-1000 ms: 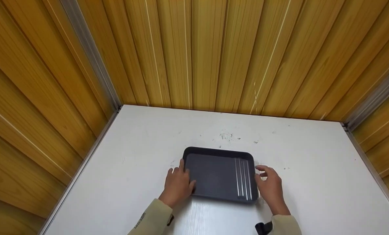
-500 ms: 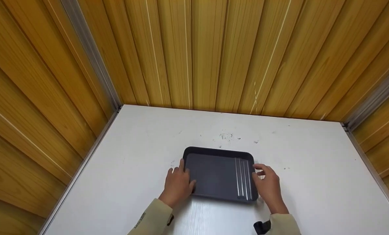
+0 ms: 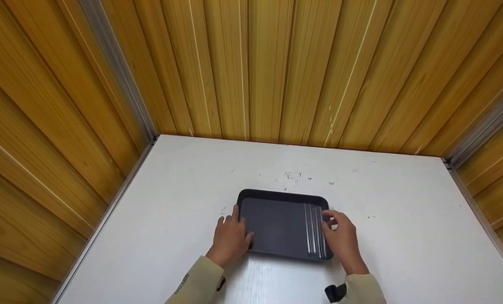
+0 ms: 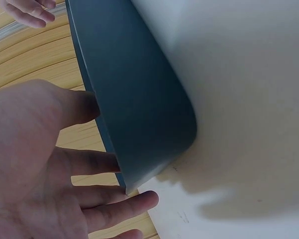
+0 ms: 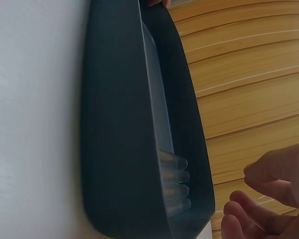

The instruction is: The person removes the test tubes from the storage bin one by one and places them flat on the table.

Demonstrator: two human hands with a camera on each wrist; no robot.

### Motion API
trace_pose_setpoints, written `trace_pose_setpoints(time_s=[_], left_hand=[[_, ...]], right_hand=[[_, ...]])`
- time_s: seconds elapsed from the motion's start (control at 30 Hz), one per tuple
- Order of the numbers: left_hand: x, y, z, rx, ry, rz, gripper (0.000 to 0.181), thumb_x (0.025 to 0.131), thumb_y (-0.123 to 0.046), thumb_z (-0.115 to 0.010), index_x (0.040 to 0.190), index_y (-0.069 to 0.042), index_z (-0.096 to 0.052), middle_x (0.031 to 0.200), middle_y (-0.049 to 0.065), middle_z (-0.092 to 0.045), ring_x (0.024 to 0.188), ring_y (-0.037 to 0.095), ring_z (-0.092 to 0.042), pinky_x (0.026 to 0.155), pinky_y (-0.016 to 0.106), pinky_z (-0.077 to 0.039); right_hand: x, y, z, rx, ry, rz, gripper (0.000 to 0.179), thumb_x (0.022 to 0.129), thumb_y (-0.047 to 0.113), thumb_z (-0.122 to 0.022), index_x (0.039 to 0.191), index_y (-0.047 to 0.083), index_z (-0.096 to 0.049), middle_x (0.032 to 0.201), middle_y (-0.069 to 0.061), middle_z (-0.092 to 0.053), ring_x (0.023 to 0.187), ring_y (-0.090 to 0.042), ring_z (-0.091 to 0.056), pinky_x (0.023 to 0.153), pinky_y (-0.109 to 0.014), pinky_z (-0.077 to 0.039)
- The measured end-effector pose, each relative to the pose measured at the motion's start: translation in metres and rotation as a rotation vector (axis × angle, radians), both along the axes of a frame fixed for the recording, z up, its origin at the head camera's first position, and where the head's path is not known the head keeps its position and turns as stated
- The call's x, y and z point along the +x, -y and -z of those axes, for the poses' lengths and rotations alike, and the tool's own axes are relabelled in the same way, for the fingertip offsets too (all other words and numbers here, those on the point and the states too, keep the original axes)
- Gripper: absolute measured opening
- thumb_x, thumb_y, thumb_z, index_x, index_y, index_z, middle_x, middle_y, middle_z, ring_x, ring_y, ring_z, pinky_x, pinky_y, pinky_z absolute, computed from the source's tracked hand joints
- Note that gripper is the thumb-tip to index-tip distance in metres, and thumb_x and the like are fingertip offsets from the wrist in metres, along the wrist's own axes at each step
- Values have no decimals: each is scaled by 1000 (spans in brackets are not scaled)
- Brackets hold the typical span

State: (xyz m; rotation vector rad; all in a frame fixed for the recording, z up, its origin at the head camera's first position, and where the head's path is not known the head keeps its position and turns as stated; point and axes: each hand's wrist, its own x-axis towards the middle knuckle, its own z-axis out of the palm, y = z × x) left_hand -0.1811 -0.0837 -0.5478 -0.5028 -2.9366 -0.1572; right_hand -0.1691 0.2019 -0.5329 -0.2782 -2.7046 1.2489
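A dark grey rectangular tray (image 3: 272, 226) sits on the white table. Along its right side lie several clear tubes (image 3: 311, 230), side by side; the right wrist view shows their rounded ends (image 5: 179, 177). My left hand (image 3: 229, 238) rests on the tray's left rim. In the left wrist view its thumb and some straight fingers lie over the rim. Over the right rim, close to the tubes, hovers my right hand (image 3: 343, 237), thumb and forefinger bent toward each other. Seen from the right wrist, the right-hand fingers (image 5: 261, 174) are apart and hold nothing.
The white table (image 3: 183, 190) carries small dark marks beyond the tray. Yellow wood-patterned panels (image 3: 264, 84) wall the back and both sides, with metal posts (image 3: 116, 67) at the corners. A black device (image 3: 335, 292) is strapped at the right wrist.
My right hand has moved left, from beside the tray to over its right rim and nearer the tubes. The left hand and the tray stay put.
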Motion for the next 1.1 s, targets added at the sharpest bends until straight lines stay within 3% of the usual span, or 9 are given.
trace_pose_setpoints(time_s=[0.23, 0.6, 0.83, 1.1], left_hand=[[0, -1, -2, -37, -7, 9, 50, 90, -42, -64, 117, 0, -66, 141, 24, -49, 104, 29, -63, 92, 45, -46], [-1, 0, -1, -36, -16, 8, 51, 90, -43, -64, 117, 0, -66, 141, 24, -48, 104, 29, -63, 92, 45, -47], [-1, -1, -1, -35, -14, 8, 50, 90, -42, -64, 117, 0, -66, 141, 24, -48, 103, 29, -63, 92, 45, -47], [1, -1, -2, -34, -19, 9, 50, 90, -43, -64, 117, 0, -66, 141, 24, -49, 105, 29, -63, 94, 46, -47]], right_hand=[[-2, 6, 0, -1, -28, -28, 33, 89, 2, -62, 122, 1, -62, 117, -15, -63, 101, -25, -61, 83, -37, -50], [-2, 11, 2, 22, -58, -46, 30, 86, 1, -66, 117, 2, -65, 104, -12, -63, 91, -19, -57, 73, -27, -47], [-2, 15, 4, 9, -31, -58, 33, 86, 2, -67, 119, 3, -63, 111, -13, -63, 99, -24, -62, 79, -35, -51], [-3, 18, 10, 26, -44, -84, 32, 86, 3, -69, 118, 3, -64, 114, -11, -62, 97, -22, -60, 74, -30, -50]])
